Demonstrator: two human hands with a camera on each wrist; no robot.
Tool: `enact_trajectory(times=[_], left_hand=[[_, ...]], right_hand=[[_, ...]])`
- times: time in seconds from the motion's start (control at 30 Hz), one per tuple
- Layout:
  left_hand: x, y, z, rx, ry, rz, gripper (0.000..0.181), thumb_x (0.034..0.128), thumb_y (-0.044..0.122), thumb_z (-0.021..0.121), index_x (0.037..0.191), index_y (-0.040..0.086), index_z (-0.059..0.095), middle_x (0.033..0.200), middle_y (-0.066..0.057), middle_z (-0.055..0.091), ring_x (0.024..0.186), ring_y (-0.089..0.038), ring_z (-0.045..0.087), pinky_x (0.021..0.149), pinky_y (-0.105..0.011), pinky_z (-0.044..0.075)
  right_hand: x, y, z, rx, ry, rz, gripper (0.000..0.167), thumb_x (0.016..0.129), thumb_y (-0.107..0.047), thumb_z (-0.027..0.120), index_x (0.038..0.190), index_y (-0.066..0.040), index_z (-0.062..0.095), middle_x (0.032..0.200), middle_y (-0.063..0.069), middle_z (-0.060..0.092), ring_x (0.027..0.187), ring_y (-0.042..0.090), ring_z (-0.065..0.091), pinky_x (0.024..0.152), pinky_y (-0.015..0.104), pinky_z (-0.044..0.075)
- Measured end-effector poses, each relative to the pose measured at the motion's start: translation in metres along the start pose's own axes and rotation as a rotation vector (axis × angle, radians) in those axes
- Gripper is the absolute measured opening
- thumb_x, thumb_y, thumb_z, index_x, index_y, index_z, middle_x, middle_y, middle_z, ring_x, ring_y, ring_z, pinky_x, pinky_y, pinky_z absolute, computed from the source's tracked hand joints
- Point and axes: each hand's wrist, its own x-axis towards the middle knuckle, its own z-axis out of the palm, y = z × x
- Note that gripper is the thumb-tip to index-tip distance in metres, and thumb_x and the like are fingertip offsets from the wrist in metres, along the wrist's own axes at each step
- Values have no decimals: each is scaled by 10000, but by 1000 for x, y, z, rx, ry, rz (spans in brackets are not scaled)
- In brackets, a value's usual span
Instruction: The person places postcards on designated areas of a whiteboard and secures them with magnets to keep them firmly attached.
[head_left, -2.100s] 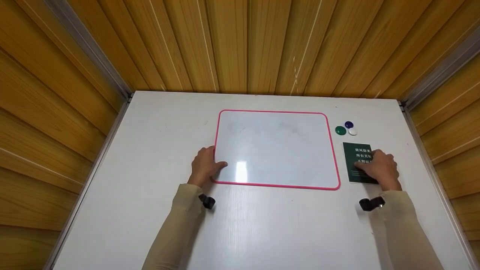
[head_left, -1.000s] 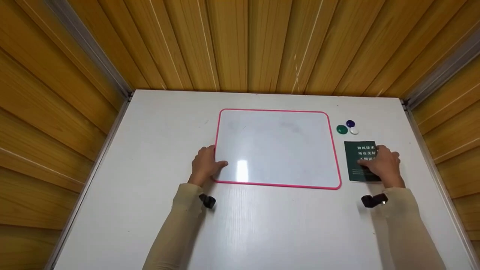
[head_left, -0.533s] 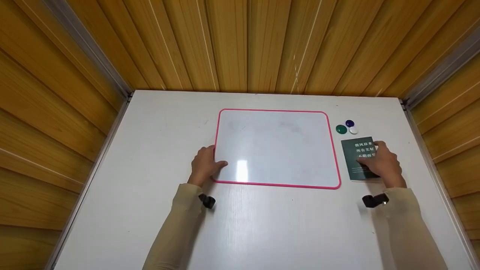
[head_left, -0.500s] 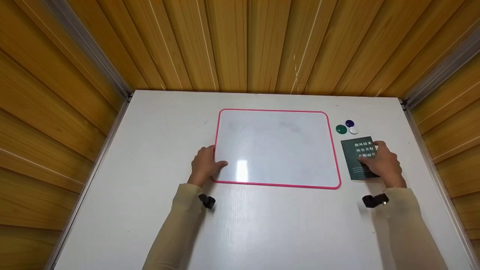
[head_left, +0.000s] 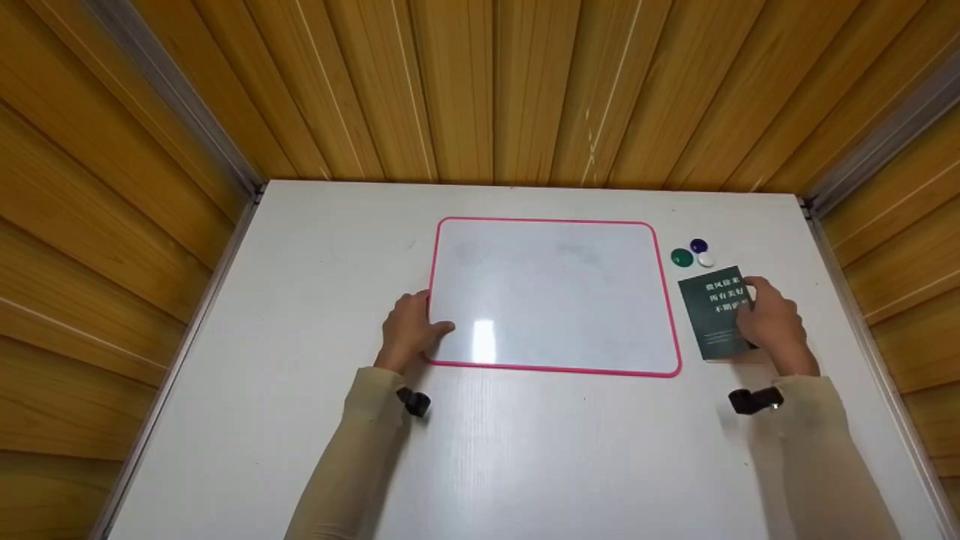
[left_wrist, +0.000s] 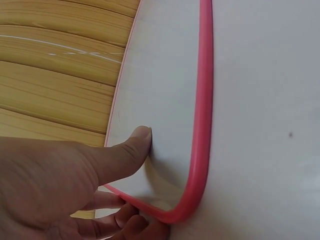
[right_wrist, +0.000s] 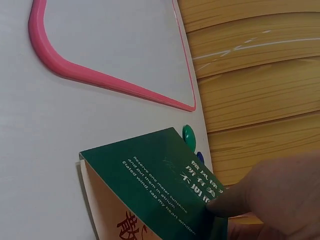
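Observation:
A whiteboard (head_left: 555,292) with a pink frame lies flat on the white table. My left hand (head_left: 409,330) grips its near left edge, thumb over the face and fingers at the frame's outer side. To the board's right is a dark green notebook (head_left: 709,319) with white lettering. My right hand (head_left: 776,326) pinches its cover by the right side, thumb on top. In the right wrist view the cover (right_wrist: 150,175) is lifted at a slant, baring a tan page (right_wrist: 107,207) with dark red characters. The fingers beneath the cover are largely hidden.
Three round magnets sit close together beyond the notebook: a green one (head_left: 682,257), a dark blue one (head_left: 699,246) and a white one (head_left: 706,259). Wood-patterned panels (head_left: 525,90) wall in the table (head_left: 555,465) at the back and both sides.
The notebook lay flat two seconds ago; now its cover is raised and tilted leftward by my right hand, which has shifted slightly away and rightward. My left hand has stayed at the whiteboard.

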Motion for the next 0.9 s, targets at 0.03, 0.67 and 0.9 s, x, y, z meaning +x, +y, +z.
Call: enact_trajectory(times=[0.03, 0.67, 0.9], left_hand=[[0, 0, 0, -1, 0, 1, 702, 815, 275, 887, 1386, -17, 602, 1151, -191, 652, 1087, -344, 630, 948, -519, 512], [-1, 1, -1, -20, -28, -13, 674, 820, 250, 883, 1385, 5, 610, 1159, -184, 642, 1079, -334, 605, 964, -517, 488], [1, 0, 0, -10, -10, 1, 624, 814, 237, 891, 1335, -5, 647, 1098, -169, 658, 1024, -317, 636, 926, -503, 521]], right_hand=[[-1, -1, 0, 5, 9, -8, 567, 1049, -93, 410, 1561, 80, 237, 1348, 452, 439, 1112, 570, 509, 849, 691, 424], [-3, -14, -4, 33, 64, -37, 574, 1071, -126, 430, 1592, 16, 236, 1243, 408, 529, 1017, 506, 563, 750, 580, 461], [-5, -18, -4, 33, 101, -80, 582, 1064, -114, 449, 1594, 9, 244, 1207, 404, 555, 963, 490, 586, 693, 534, 480]])
